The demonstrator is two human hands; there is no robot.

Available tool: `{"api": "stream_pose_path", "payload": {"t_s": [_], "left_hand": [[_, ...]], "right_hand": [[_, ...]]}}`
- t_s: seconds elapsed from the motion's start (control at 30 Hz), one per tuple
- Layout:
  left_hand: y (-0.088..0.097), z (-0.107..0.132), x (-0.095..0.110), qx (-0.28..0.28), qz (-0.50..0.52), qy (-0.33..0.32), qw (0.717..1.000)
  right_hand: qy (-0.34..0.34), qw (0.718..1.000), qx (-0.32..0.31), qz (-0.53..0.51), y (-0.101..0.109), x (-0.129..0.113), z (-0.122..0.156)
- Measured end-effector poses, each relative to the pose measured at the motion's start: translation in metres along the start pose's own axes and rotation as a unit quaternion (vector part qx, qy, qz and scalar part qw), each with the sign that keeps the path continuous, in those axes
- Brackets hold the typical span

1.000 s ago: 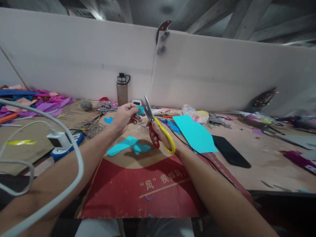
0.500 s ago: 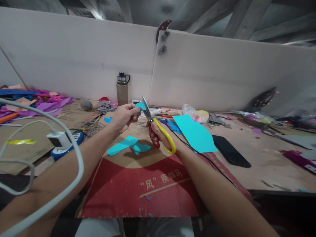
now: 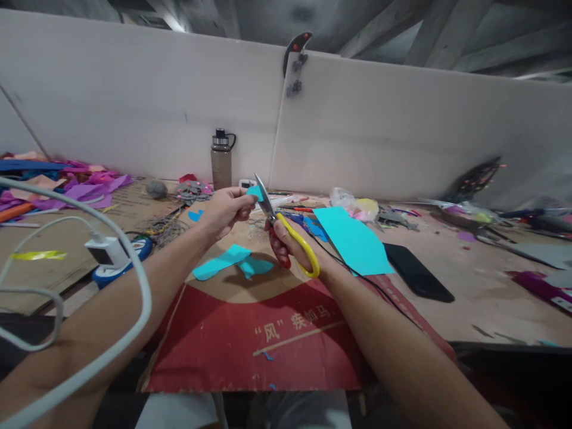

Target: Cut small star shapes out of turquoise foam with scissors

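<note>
Between its thumb and fingers, my left hand [image 3: 229,210] pinches a small turquoise paper piece [image 3: 254,192]. My right hand [image 3: 288,238] is wrapped round scissors [image 3: 309,253] with yellow and red handles. Their metal blades point up and away, right at the right edge of the small piece; whether they grip the paper I cannot tell. Below my hands, two overlapping turquoise cut-outs [image 3: 222,262] lie on red and brown cardboard [image 3: 250,333]. A large turquoise sheet [image 3: 353,241] lies to the right of the scissors.
A black phone [image 3: 417,273] lies beside the large sheet, with a thin black cable [image 3: 366,277] running past. A bottle [image 3: 221,161] stands by the white partition [image 3: 147,101]. Coloured scraps [image 3: 84,190] pile up at left, near a charger [image 3: 107,253]. A thick white cable [image 3: 145,292] arches across the left foreground.
The small turquoise piece has turned slightly between my left fingers. The scissors have shifted very little, their tip a touch to the left. Everything else looks the same.
</note>
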State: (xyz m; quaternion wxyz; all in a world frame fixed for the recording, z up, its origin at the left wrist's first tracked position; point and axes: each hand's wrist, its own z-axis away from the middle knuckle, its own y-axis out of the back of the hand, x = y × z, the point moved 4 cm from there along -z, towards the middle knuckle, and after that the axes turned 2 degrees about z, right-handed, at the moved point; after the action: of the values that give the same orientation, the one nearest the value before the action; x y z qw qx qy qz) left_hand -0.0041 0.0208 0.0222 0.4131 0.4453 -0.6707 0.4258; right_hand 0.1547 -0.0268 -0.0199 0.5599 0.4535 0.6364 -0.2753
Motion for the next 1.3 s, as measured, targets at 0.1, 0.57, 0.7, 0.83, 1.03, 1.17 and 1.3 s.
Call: {"api": "stream_pose_path", "payload": {"t_s": [0.1,0.57,0.7,0.83,1.03,1.17,1.3], "left_hand": [[0.000,0.000,0.001,-0.007,0.003,0.004,1.000],[0.002,-0.001,0.000,-0.017,0.010,0.008,1.000],[0.002,-0.001,0.001,-0.018,0.012,0.007,1.000],[0.008,-0.002,-0.001,0.006,0.001,0.023,1.000],[0.012,-0.002,-0.001,0.028,0.002,0.009,1.000],[0.010,-0.001,-0.001,0.015,0.003,0.001,1.000],[0.009,-0.001,0.000,0.013,-0.002,0.002,1.000]], "right_hand": [[-0.003,1.000,-0.002,-0.012,0.000,0.001,0.001],[-0.020,0.999,0.011,-0.029,0.001,0.005,0.000],[-0.019,0.999,0.020,-0.016,0.000,0.001,0.001],[-0.012,1.000,0.018,0.001,-0.001,-0.002,0.003],[-0.015,1.000,0.025,-0.011,0.000,0.002,0.002],[-0.024,0.999,0.023,-0.032,0.000,0.005,0.000],[-0.031,0.998,0.026,-0.048,0.000,0.007,0.000]]}}
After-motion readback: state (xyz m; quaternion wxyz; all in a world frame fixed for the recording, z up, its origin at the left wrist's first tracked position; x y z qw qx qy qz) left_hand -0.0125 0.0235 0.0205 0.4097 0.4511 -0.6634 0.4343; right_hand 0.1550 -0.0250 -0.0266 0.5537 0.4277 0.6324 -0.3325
